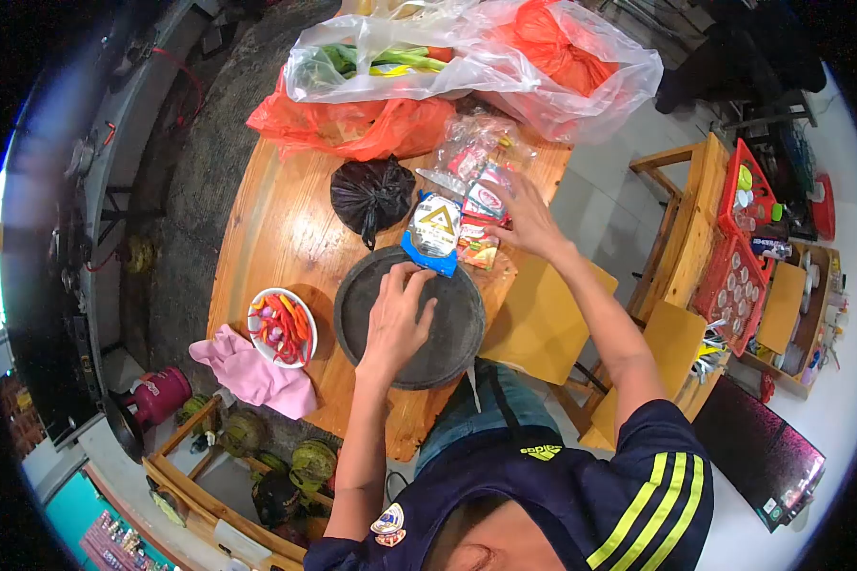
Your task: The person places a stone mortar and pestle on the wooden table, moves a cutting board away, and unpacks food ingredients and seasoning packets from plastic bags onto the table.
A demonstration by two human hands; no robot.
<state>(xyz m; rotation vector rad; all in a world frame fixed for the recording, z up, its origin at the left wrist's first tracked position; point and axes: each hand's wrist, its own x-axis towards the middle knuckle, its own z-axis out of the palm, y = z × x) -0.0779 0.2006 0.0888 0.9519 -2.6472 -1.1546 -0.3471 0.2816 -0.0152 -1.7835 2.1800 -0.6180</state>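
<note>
My left hand (397,319) hovers over or rests on a round dark stone mortar plate (462,333). Its fingers are bent, the thumb stands apart, and the fingertips lie near the lower edge of a blue and white packet (434,228). My right hand (528,224) has its fingers spread over small red and white seasoning packets (478,245), its fingertips touching or very close to them. Beside the packets, a knife blade (438,180) shows in part. A tied black plastic bag (371,195) sits left of the blue packet.
On the wooden table (248,238) stand a white bowl (283,328) of red chillies and shallots and a pink cloth (255,373). Clear and red plastic bags (352,128) with vegetables fill the far end. Red crates (733,285) stand at right; a pink gas cylinder (162,392) at lower left.
</note>
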